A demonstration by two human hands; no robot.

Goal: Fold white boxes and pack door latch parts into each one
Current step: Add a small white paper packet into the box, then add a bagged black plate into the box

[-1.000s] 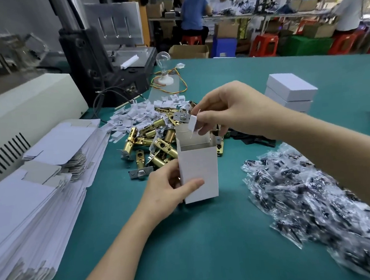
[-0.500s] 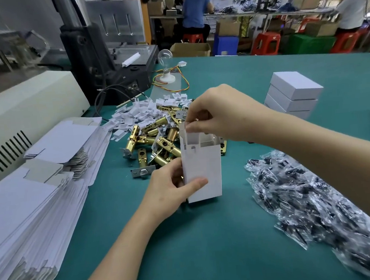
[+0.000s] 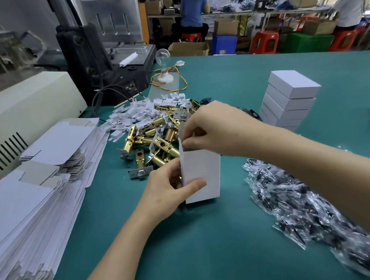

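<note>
Box (image 3: 201, 175) upright, gripped by both hands

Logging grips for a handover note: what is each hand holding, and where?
Both hold the box. The left hand grips its lower left edge, thumb on the front; the right hand pinches its top left flap.

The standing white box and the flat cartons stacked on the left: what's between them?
In the head view, the left hand gripping the box, one silver-faced latch just behind that hand, and otherwise bare green table.
</note>
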